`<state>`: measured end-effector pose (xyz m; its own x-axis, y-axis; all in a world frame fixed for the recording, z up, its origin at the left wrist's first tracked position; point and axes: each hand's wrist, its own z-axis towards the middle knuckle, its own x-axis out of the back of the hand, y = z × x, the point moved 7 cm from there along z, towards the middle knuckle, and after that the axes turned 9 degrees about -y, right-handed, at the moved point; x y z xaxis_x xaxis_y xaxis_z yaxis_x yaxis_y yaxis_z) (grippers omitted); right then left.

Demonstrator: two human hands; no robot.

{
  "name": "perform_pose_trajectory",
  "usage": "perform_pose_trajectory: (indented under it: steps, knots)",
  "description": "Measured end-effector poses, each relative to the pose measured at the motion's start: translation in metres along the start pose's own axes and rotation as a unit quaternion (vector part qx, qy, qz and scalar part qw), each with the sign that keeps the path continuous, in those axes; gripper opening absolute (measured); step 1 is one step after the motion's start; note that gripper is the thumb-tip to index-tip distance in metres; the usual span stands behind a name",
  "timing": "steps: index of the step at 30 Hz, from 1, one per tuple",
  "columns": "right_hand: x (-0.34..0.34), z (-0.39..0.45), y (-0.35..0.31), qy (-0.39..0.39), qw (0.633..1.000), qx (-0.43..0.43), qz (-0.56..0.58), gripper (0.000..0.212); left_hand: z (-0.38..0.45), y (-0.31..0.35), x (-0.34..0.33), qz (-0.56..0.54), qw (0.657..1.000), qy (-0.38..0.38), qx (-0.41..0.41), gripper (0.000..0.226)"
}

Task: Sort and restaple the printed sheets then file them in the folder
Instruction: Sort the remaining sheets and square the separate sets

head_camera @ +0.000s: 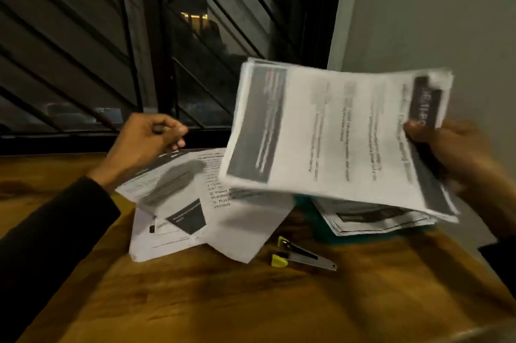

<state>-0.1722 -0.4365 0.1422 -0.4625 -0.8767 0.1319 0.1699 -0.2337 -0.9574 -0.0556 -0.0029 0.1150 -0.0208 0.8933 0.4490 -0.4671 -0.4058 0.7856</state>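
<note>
The right hand (pixel 446 152) has its grip pinched on 1 corner of a lifted sheaf of printed sheets (pixel 335 136). The left hand (pixel 145 141), well apart, is curled and seems to hold nothing. Sorting looks underway; next the sheaf likely needs squaring for the stapler (pixel 303 254) below. Loose sheets (pixel 195 203) and a teal folder (pixel 321 233) lie on the wooden surface (pixel 251 300) before a barred window (pixel 167 35).

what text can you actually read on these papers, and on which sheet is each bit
Held stack, in the right hand: white letters on the dark band and all body lines are motion-blurred, unreadable.
Loose sheets on the table: list numerals "2" and "3", the latter followed by what looks like "Pus"; the rest is cut off or blurred.
Sheets on the teal folder: too small to read.
Stapler: no marking visible.
</note>
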Motion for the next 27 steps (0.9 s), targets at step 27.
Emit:
perform_pose_trajectory:
  steps: [27]
  knots:
    - [0.004,-0.022,0.172,0.157,0.966,-0.118,0.167,0.038,-0.069,-0.103,-0.054,0.141,0.978,-0.075,0.135,0.034]
